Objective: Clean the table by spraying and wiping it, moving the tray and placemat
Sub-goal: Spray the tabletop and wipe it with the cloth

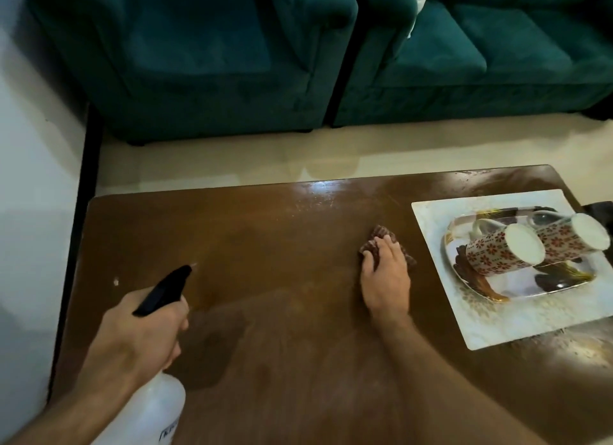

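Gripping spray bottle (pixel 156 408), label unreadable, left hand (pixel 142 338); right hand (pixel 384 278) flat on cloth (pixel 381 237).

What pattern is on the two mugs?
Red flowers on white, seen clearly on the mugs in the head view.

Dim, warm light; glare streaks the counter (pixel 318 192) at its far edge, soft shadows near, wide-angle bend at edges.
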